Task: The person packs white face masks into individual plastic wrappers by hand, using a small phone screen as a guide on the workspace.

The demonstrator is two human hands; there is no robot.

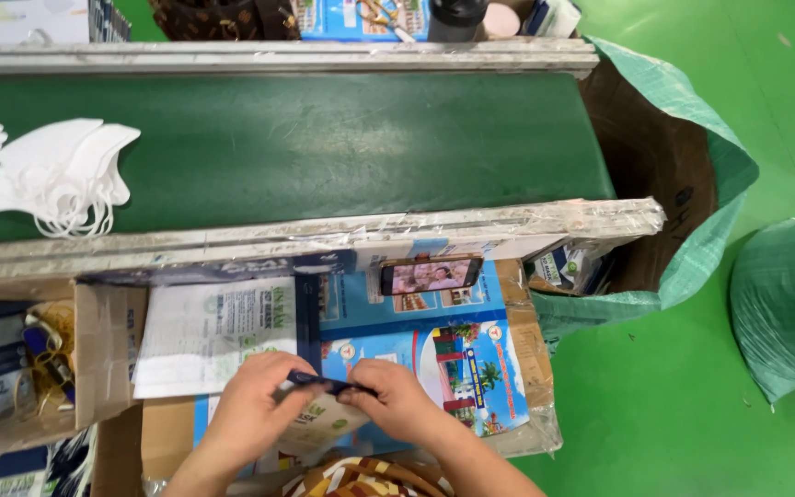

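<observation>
My left hand (252, 405) and my right hand (397, 400) meet at the bottom centre, both pinching the dark blue top edge of a flat printed packet (319, 379). The packet lies on a work surface covered with colourful printed sheets (453, 354). Just above my hands rests a stack of white and blue printed bags (209, 331). A pile of white face masks (62, 175) sits on the green conveyor belt (342, 147) at the far left.
A phone (430, 274) lies sideways against the belt's taped frame. A cardboard box (108, 354) with scissors and rubber bands stands at left. A green woven sack (692, 202) hangs open at the belt's right end; another sack (789, 304) rests on the green floor.
</observation>
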